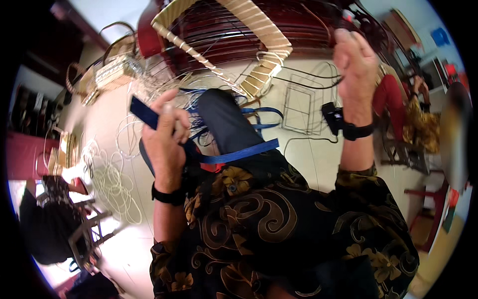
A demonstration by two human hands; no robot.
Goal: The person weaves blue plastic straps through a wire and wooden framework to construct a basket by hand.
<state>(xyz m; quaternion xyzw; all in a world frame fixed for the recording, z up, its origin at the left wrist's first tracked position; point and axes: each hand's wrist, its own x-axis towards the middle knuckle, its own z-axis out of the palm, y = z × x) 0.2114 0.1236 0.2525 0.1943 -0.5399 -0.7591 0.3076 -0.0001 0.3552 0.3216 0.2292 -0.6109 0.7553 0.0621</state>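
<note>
Blue strap in left hand

A flat blue strap runs from the left hand, pinched there with one dark end sticking up and to the left, across the lap in a taut band. A thin dark wire hangs curved from the raised right hand.
</note>
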